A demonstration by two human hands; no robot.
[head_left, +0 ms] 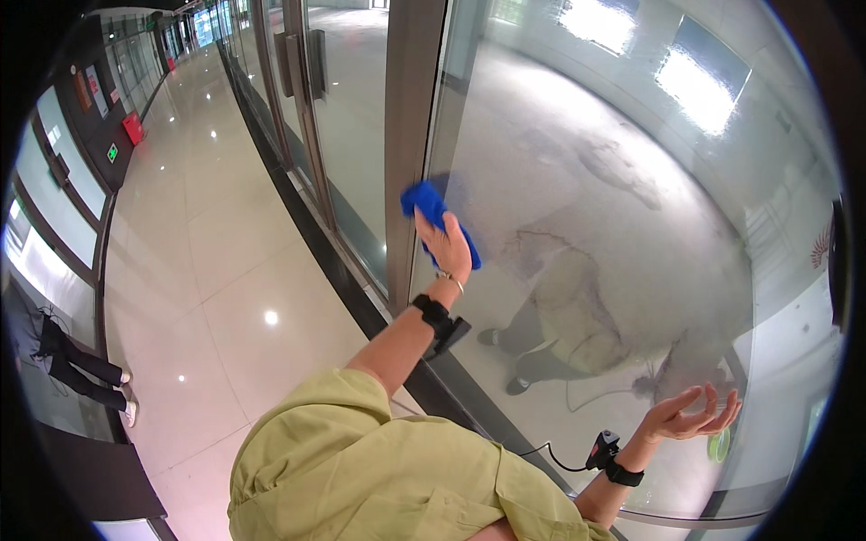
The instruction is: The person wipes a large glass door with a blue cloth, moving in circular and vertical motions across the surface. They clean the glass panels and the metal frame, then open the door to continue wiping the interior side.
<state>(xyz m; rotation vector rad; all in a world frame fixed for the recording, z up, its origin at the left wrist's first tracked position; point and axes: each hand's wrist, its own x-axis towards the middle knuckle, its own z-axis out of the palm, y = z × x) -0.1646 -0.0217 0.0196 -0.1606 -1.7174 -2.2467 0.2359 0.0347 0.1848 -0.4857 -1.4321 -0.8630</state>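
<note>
My left hand presses a folded blue cloth against the large glass pane, close to its brown metal frame. The fingers lie along the cloth, and part of it is hidden under the palm. At the lower right, my right hand is raised with its palm up and fingers spread, holding nothing. It is nearest to the lower right part of the glass; whether it touches the pane I cannot tell. Black straps with small devices sit on both wrists, and a bracelet circles the left one.
A tiled corridor runs away at the left, along a dark sill. Glass doors with long handles stand beyond the frame. Another person in dark trousers stands at the far left. A black cable hangs by my right wrist.
</note>
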